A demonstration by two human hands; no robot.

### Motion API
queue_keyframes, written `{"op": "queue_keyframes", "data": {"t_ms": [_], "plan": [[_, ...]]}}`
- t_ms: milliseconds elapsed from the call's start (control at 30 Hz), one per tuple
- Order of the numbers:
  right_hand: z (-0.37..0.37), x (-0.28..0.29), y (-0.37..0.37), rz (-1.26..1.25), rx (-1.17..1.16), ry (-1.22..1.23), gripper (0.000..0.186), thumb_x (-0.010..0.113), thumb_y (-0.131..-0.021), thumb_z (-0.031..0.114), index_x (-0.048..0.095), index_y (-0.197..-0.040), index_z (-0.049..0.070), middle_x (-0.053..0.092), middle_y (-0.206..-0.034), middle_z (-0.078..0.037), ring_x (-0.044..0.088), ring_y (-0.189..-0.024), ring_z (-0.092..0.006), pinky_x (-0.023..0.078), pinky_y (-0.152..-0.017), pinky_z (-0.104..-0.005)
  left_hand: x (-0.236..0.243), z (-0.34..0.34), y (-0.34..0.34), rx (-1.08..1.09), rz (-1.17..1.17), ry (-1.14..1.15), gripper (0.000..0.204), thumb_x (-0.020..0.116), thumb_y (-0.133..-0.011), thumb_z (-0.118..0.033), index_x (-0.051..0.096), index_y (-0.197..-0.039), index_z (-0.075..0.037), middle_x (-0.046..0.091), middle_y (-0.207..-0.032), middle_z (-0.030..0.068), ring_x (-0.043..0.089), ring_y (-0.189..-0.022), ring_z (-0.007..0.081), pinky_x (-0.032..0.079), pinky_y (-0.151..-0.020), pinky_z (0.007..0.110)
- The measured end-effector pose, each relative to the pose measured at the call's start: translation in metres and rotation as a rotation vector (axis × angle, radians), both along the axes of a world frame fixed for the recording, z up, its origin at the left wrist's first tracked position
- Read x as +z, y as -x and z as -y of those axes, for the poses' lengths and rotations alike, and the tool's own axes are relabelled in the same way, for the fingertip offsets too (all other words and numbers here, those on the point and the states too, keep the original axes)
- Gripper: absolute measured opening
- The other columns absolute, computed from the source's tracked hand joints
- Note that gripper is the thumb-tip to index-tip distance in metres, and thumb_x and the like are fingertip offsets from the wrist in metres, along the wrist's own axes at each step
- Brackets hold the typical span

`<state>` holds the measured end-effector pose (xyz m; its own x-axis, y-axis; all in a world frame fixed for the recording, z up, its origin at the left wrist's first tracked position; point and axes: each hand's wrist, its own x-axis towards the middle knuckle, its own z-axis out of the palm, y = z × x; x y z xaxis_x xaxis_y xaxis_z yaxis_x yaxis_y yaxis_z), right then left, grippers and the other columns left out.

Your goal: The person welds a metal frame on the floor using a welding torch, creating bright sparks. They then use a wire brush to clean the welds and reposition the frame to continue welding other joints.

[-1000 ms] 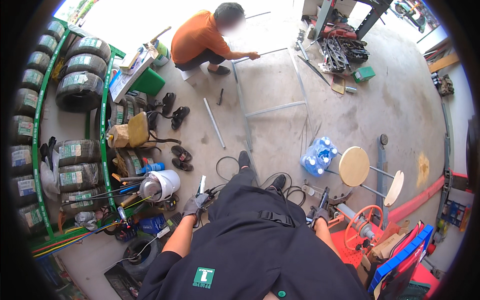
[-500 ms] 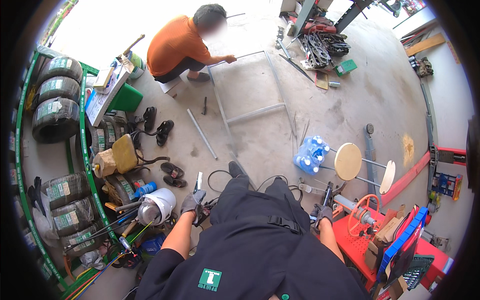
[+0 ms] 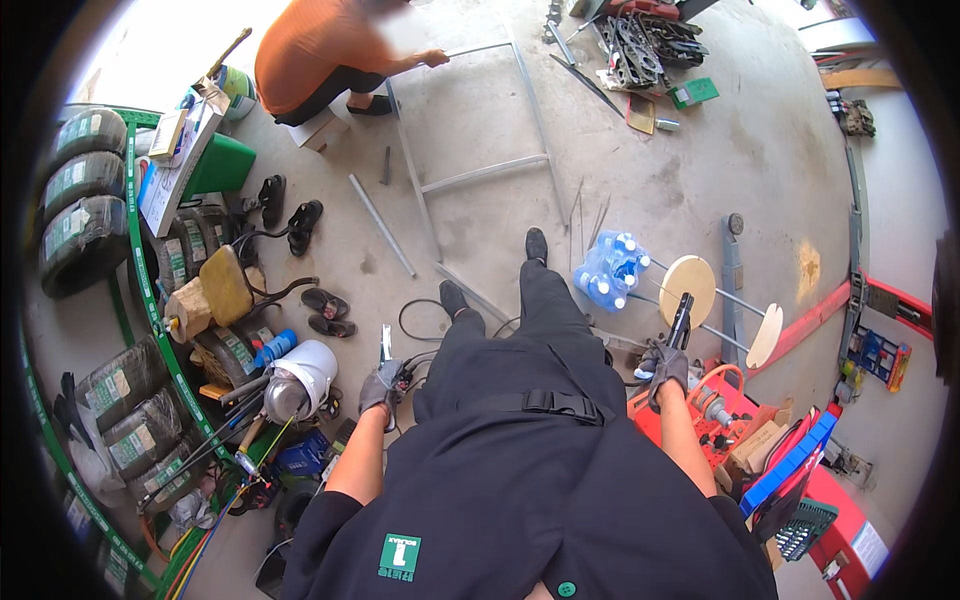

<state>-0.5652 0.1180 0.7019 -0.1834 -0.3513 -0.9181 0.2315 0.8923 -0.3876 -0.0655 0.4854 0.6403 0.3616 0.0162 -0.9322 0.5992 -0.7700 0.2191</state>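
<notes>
My left hand (image 3: 380,388), in a grey glove, is closed on a silver flat-bladed tool (image 3: 386,344) that points away from me. Its exact kind is too small to tell. In my right hand (image 3: 663,368), also gloved, a long black tool (image 3: 681,318) is gripped and sticks up past the fingers, overlapping a round wooden stool seat (image 3: 688,289). Farther out, a rectangular metal frame (image 3: 485,174) with a crossbar lies on the floor. One end of it is held by the hand (image 3: 434,58) of a crouching person in an orange shirt (image 3: 310,60).
Shrink-wrapped water bottles (image 3: 611,271) stand right of my feet. A loose metal tube (image 3: 382,226) and black cable (image 3: 407,318) lie on the floor. At left are sandals (image 3: 302,228), a white bucket (image 3: 315,368) and a green tyre rack (image 3: 135,230); a red cart (image 3: 648,415) stands at right.
I have stepped forward, my right foot now ahead near the frame. My right hand and the black tool have risen and come farther forward. Both hands keep their tools.
</notes>
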Motion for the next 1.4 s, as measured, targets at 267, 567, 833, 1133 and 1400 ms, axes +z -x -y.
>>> {"op": "queue_keyframes", "data": {"t_ms": [267,567,833,1133,1400], "plan": [[0.127,-0.054,-0.019,-0.334,0.690,-0.005,0.017,0.072,-0.098,0.018,0.071,-0.090,0.003,0.059,-0.064,-0.004,0.056,-0.048,-0.0172,0.044,-0.045,-0.0342,0.052,0.080,0.029,-0.010,0.232,-0.078,0.046,0.078,-0.091,-0.050,0.073,-0.110,-0.008,0.065,-0.076,0.0050,0.062,-0.055,0.0177,0.050,-0.052,0.034],[0.206,-0.057,-0.031,-0.172,0.662,-0.039,0.018,0.074,-0.098,0.022,0.073,-0.098,0.004,0.066,-0.072,-0.007,0.061,-0.054,-0.0190,0.050,-0.050,-0.0343,0.077,0.108,0.078,0.182,0.192,0.017,0.054,0.072,-0.099,-0.046,0.065,-0.134,-0.005,0.071,-0.098,0.0065,0.063,-0.067,0.0184,0.050,-0.056,0.035],[0.187,-0.007,-0.054,-0.175,0.580,-0.180,0.016,0.070,-0.100,0.016,0.066,-0.088,0.007,0.057,-0.065,-0.001,0.050,-0.046,-0.0154,0.040,-0.045,-0.0320,0.052,0.109,0.070,0.079,0.270,-0.127,0.082,0.078,-0.090,-0.056,0.056,-0.147,-0.002,0.067,-0.088,0.0072,0.065,-0.067,0.0187,0.049,-0.051,0.035],[0.137,-0.019,-0.025,-0.228,0.528,-0.108,0.016,0.070,-0.100,0.017,0.065,-0.089,0.007,0.059,-0.068,-0.004,0.053,-0.049,-0.0163,0.044,-0.047,-0.0324,0.072,0.056,0.056,0.082,0.268,-0.018,0.038,0.079,-0.095,-0.038,0.071,-0.114,-0.007,0.065,-0.090,0.0001,0.059,-0.064,0.0107,0.049,-0.055,0.027],[0.062,0.043,-0.035,-0.262,0.617,-0.027,0.015,0.073,-0.099,0.015,0.067,-0.094,0.002,0.065,-0.073,-0.010,0.058,-0.052,-0.0178,0.045,-0.048,-0.0332,0.087,-0.105,-0.003,0.392,0.602,0.165,0.045,0.083,-0.091,-0.035,0.071,-0.121,-0.005,0.074,-0.099,0.0051,0.067,-0.070,0.0143,0.055,-0.062,0.033]]}}
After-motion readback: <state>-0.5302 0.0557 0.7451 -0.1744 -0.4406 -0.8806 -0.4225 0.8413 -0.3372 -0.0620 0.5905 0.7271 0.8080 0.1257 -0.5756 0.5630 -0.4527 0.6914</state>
